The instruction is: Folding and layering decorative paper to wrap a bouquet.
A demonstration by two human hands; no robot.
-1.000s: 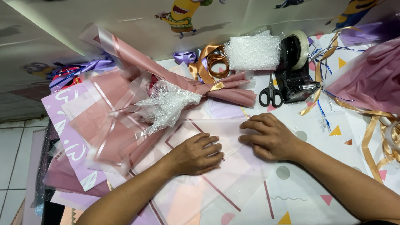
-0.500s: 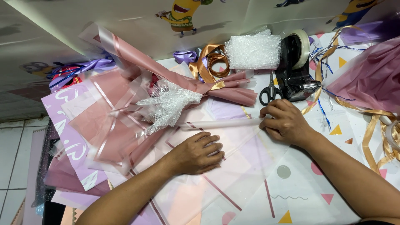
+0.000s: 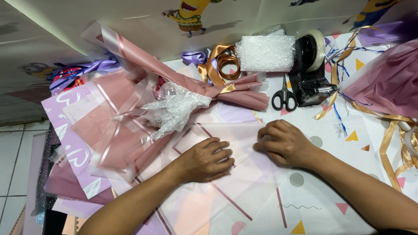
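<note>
A translucent wrapping sheet (image 3: 235, 174) with pink border lines lies flat on the table. My left hand (image 3: 204, 159) rests on it palm down, fingers together. Just to its right, my right hand (image 3: 283, 141) presses with bent fingers on the sheet's folded upper edge. Above my hands lies a bouquet wrapped in pink paper (image 3: 143, 109) with white netting (image 3: 174, 109) at its middle and a gold ribbon tie.
Black-handled scissors (image 3: 284, 98), a black tape dispenser (image 3: 311, 69), a bubble-wrap roll (image 3: 265, 53) and coiled gold ribbon (image 3: 224, 65) sit at the back. Dark pink paper (image 3: 387, 82) and loose gold ribbon (image 3: 392, 143) lie at the right. Purple sheets (image 3: 74, 143) overhang the left edge.
My right hand slid right along the sheet's fold toward the scissors, then came back left and lower near my left hand. My left hand stayed on the sheet.
</note>
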